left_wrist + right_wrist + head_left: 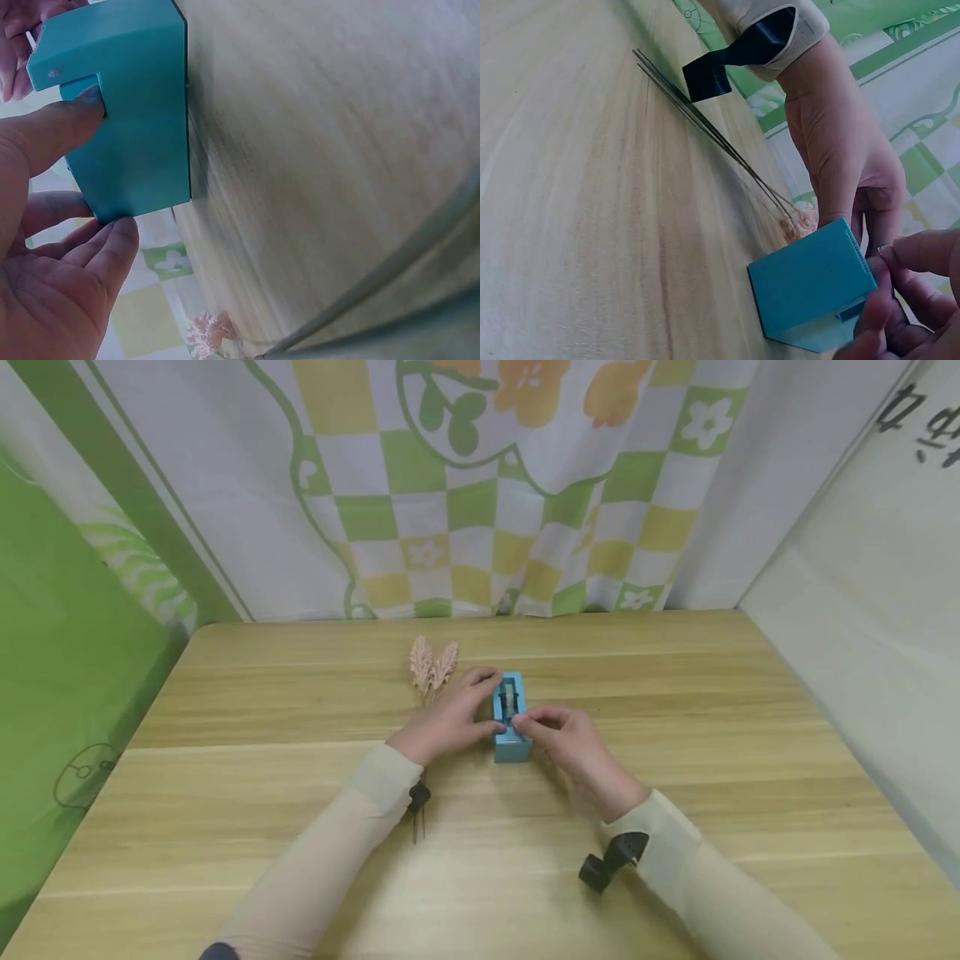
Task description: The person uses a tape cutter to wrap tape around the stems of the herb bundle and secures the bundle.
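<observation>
A blue tape dispenser point(512, 750) stands upright on the table, its clear tape roll point(509, 700) showing from above. My left hand point(450, 717) grips the dispenser from the left; in the left wrist view the thumb point(71, 120) presses its side and the fingertips lie at its back end. At the toothed front edge, my right hand point(573, 745) pinches the end of the tape point(883, 251) between thumb and forefinger. Only a sliver of that tape end shows in the right wrist view.
Two pink artificial flower sprigs point(431, 667) with thin stems lie left of the dispenser, partly under my left forearm. A checked curtain point(480, 527) hangs behind the wooden table point(750, 760). Black wrist cameras point(615, 858) hang off both sleeves.
</observation>
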Motion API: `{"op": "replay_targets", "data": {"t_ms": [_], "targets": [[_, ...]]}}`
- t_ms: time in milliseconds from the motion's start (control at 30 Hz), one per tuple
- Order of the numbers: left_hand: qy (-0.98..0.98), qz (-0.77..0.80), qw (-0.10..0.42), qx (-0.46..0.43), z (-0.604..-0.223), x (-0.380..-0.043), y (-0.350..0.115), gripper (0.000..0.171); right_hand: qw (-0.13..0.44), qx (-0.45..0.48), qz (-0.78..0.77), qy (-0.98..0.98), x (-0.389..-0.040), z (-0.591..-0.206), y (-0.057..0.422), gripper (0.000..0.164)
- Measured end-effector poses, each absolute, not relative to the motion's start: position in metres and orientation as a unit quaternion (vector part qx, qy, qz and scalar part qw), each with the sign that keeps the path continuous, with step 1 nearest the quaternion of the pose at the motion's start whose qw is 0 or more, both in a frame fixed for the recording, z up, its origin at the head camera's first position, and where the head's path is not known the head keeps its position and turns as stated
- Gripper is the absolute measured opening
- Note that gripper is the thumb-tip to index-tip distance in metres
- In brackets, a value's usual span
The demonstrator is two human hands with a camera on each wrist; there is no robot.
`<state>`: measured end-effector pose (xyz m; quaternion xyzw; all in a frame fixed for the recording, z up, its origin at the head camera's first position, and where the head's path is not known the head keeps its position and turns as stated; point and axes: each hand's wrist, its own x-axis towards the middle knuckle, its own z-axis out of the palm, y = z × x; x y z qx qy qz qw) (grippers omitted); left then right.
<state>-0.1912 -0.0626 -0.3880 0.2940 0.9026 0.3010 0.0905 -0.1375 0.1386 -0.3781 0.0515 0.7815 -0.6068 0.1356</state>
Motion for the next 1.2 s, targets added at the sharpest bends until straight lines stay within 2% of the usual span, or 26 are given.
{"op": "replay_targets", "data": {"t_ms": [500, 1000, 1200], "targets": [[0.900, 0.311, 0.088, 0.292, -0.392, -0.191, -0.059, 0.082, 0.124, 0.041, -0.616, 0.777, -0.132, -0.375, 0.136, 0.016], [0.902, 0.310, 0.084, 0.290, -0.388, -0.190, -0.063, 0.082, 0.135, 0.025, -0.651, 0.747, -0.111, -0.372, 0.131, 0.018], [0.903, 0.306, 0.085, 0.289, -0.389, -0.189, -0.063, 0.083, 0.144, 0.035, -0.667, 0.730, -0.104, -0.376, 0.133, 0.015]]}}
